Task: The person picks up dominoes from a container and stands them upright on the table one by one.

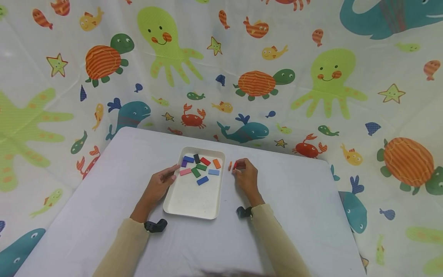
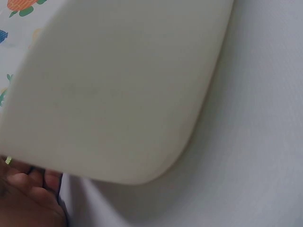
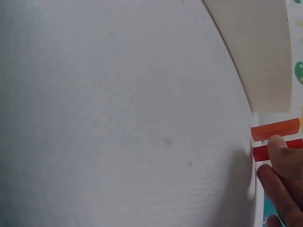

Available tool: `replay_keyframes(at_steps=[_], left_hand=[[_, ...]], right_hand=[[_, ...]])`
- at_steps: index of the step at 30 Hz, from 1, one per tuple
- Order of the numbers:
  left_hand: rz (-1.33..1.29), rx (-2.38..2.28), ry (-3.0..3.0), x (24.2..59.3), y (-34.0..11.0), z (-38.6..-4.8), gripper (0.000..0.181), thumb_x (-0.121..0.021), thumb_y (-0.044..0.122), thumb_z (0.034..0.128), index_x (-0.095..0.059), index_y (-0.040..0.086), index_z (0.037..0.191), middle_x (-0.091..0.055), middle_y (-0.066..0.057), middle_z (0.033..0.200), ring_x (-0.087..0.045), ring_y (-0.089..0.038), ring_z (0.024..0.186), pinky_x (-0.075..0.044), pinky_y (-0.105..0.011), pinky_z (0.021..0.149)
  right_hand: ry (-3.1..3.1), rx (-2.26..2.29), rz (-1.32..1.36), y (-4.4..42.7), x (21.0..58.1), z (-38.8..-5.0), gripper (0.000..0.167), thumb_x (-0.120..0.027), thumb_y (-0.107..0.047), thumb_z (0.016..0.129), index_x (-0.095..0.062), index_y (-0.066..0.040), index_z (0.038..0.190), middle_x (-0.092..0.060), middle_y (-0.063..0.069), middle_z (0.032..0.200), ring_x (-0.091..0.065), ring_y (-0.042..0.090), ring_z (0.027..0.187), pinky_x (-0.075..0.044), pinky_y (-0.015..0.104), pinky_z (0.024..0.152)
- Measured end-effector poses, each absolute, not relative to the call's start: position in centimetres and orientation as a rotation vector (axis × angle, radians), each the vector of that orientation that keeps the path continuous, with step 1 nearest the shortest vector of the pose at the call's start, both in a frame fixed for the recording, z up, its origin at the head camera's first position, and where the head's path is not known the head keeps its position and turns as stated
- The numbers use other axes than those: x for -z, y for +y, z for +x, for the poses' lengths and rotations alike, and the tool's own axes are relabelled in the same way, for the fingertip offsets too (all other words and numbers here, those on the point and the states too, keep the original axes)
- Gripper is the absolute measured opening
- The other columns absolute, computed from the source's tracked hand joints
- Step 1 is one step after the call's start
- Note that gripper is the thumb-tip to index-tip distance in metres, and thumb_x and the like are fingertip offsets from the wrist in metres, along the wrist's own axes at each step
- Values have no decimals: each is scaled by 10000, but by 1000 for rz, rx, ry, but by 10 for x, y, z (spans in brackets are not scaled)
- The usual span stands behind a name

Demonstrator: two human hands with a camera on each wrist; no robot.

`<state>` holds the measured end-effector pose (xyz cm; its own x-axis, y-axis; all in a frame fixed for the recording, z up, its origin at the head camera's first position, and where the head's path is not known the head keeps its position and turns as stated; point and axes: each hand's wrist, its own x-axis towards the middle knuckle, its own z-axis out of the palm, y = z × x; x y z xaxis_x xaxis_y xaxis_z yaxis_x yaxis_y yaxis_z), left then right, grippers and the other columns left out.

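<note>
A shallow white tray (image 1: 194, 201) lies on the table, with several small coloured blocks in its far half. My left hand (image 1: 160, 184) holds the tray's left rim, with thumb and fingers at the edge; part of its fingers is hidden in the left wrist view. Right of the tray, my right hand (image 1: 247, 177) pinches a red block (image 1: 235, 166) between thumb and fingers. Just left of the red one, an orange block (image 1: 230, 166) stands upright on the table. The right wrist view shows this orange block (image 3: 274, 130) close beside the thumb, with a narrow gap to the red block.
In the tray lie a pink block (image 1: 185, 172), a light blue block (image 1: 214, 172), a black block (image 1: 197, 158) and others in green, blue, purple, red and orange. The white table (image 1: 294, 200) meets a sea-animal curtain (image 1: 214, 115) along its far edge.
</note>
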<state>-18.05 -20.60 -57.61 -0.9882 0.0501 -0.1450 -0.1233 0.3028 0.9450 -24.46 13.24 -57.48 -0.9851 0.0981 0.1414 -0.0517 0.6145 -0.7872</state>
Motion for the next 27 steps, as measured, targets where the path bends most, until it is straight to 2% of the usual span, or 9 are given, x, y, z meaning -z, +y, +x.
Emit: replay_keyframes(at_steps=[6,27], left_hand=[[-74,-1774,2410,575,-206,-180,478,-572,223,1109,-524,219,1584,-385,-71,1724,-343,-334,1613,-370,-508,1271],[-55,-1776,2417,580,-207,-182,474,-552,186,1113,-519,174,1585,-394,-78,1719,-338,-326,1617,-347,-505,1284]], right_hand=[[-2679,-1299,-74,132,574,-245,349,-802,-101,948,-652,-161,1258,-736,25,1238,-725,199,1167,-539,399,1156],[-2664,-1293,-62,132,560,-244,392,-831,-135,931,-662,-173,1282,-730,29,1294,-709,227,1224,-555,445,1139]])
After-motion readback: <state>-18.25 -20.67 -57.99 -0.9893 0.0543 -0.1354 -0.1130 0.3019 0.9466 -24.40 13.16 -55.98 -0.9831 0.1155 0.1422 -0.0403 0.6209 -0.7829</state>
